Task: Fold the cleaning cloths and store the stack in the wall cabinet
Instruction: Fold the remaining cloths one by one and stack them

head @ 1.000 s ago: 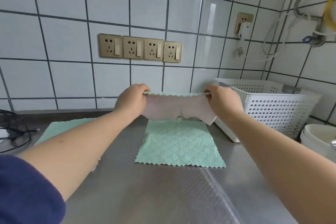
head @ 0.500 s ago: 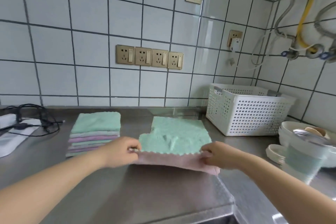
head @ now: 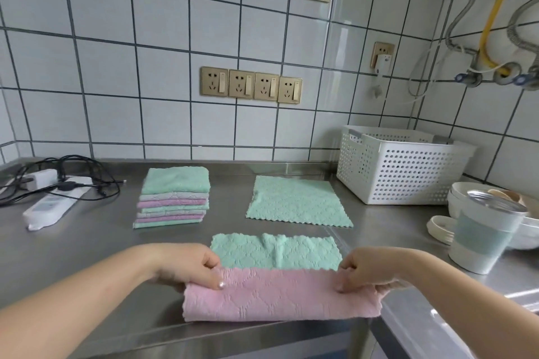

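Observation:
A two-sided cloth, pink on one face and green on the other (head: 277, 291), lies at the front edge of the steel counter (head: 96, 245), its pink part folded over toward me and a green strip showing behind. My left hand (head: 192, 267) pinches its left fold corner. My right hand (head: 364, 269) pinches the right fold corner. A stack of several folded green and pink cloths (head: 173, 198) sits at the back left. One green cloth (head: 294, 201) lies flat and unfolded at the back centre. No wall cabinet is in view.
A white perforated basket (head: 399, 175) stands at the back right. White bowls and a tall cup (head: 484, 230) crowd the right edge. A power strip with tangled black cables (head: 55, 186) lies at the left. Wall sockets (head: 250, 85) are above the counter.
Both hands brought the cloth from held up near the wall down onto the counter's front edge and folded its pink side over. The view pulled back, revealing the stack.

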The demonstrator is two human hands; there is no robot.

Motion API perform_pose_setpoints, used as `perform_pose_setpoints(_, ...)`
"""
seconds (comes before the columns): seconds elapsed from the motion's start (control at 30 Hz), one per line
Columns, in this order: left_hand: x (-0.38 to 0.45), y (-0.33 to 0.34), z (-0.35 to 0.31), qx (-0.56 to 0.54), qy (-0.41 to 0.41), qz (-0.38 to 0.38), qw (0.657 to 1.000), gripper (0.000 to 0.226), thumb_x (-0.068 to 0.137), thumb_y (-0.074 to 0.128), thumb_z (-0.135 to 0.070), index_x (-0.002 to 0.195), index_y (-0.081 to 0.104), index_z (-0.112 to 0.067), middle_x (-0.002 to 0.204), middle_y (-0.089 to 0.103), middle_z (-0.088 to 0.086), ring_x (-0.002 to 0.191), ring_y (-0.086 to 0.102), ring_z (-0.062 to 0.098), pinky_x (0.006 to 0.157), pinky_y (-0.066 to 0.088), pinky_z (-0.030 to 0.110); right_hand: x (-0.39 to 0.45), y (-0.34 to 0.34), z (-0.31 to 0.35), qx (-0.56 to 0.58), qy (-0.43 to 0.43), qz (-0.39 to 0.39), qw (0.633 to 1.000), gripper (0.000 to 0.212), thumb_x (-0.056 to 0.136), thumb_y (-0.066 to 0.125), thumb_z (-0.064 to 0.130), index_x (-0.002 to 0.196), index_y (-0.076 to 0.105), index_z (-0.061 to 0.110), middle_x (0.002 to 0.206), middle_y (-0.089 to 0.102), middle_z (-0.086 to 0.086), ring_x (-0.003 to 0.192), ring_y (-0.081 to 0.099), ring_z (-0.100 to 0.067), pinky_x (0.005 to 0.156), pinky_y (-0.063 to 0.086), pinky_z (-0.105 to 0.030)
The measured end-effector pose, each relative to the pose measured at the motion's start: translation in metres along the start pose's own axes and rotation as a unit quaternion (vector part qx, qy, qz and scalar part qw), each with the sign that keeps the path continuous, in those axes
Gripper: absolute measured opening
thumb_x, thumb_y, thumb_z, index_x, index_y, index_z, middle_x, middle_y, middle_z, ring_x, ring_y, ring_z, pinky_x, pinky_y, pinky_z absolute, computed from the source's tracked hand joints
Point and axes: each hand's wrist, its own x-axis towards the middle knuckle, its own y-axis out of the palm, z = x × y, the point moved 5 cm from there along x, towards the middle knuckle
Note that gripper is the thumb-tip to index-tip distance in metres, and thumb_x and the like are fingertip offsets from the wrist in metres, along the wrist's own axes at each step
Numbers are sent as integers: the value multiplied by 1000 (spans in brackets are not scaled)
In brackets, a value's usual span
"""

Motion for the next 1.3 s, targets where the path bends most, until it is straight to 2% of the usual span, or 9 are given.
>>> perform_pose_setpoints(0.2, 19, -37, 3, 36, -4, -242, 970, 16, 78, 70, -33, 88, 58, -29, 81, 55, -10, 68, 52, 8, 56, 37, 19, 34, -31, -5, -46, 11, -208, 977, 27, 87, 63, 36, 86, 64, 8, 75, 58, 2, 62, 55, -10, 51, 48, -16)
perform_pose_setpoints(0.3, 32, -45, 6, 0, -5, -292, 957, 27, 80, 69, -23, 105, 60, -22, 105, 57, -5, 86, 55, 14, 65, 40, 20, 50, -38, -3, -89, 17, -275, 957, 31, 87, 61, 38, 68, 51, 15, 69, 51, 4, 62, 47, -9, 50, 36, -20)
perform_pose_setpoints(0.43, 46, -52, 13, 6, -8, -336, 942, 33, 80, 69, -18, 111, 58, -18, 114, 55, -3, 99, 48, 12, 78, 35, 21, 68, -45, -4, -56, 20, -326, 944, 36, 85, 60, 39, 63, 44, 16, 65, 50, 3, 59, 44, -12, 52, 32, -26)
perform_pose_setpoints(0.87, 79, -57, 22, 117, -55, -331, 935, 38, 81, 66, -26, 117, 53, -23, 124, 55, -3, 96, 54, 15, 81, 44, 27, 95, -53, -11, -34, 41, -329, 943, 40, 87, 59, 37, 56, 41, 18, 57, 47, 4, 53, 43, -11, 47, 33, -23)
perform_pose_setpoints(0.93, 75, -56, 17, 154, -55, -355, 921, 41, 83, 62, -30, 122, 50, -24, 125, 52, -3, 105, 54, 15, 88, 45, 30, 94, -54, -8, -50, 39, -331, 941, 25, 87, 57, 35, 69, 60, 17, 73, 63, 0, 66, 57, -15, 61, 45, -26)
perform_pose_setpoints(0.97, 72, -56, 12, 181, -44, -373, 909, 41, 85, 60, -32, 125, 49, -25, 127, 50, -2, 108, 53, 16, 91, 44, 31, 93, -55, -3, -66, 34, -338, 938, 22, 88, 56, 35, 90, 68, 16, 92, 69, -2, 80, 63, -18, 71, 49, -28)
perform_pose_setpoints(1.07, 69, -45, -19, 194, 48, -411, 890, 35, 92, 51, -30, 127, 52, -28, 129, 49, -5, 111, 53, 16, 94, 43, 31, 84, -56, 21, -134, -5, -374, 918, 46, 93, 51, 41, 133, 51, 18, 139, 49, -2, 115, 57, -19, 92, 46, -31)
perform_pose_setpoints(1.17, 80, -11, -50, 157, 113, -359, 913, 37, 95, 40, -19, 128, 54, -30, 131, 50, -10, 118, 50, 13, 95, 39, 25, 81, -27, 57, -195, -90, -343, 914, 41, 95, 45, 39, 130, 55, 20, 148, 39, 4, 125, 50, -18, 101, 43, -34)
perform_pose_setpoints(1.3, 110, 31, -53, 142, 137, -278, 940, 45, 90, 29, -22, 124, 53, -38, 133, 54, -12, 120, 50, 9, 102, 40, 28, 106, 33, 79, -237, -128, -259, 928, 38, 94, 37, 23, 128, 53, 15, 138, 48, -5, 126, 46, -26, 103, 39, -39)
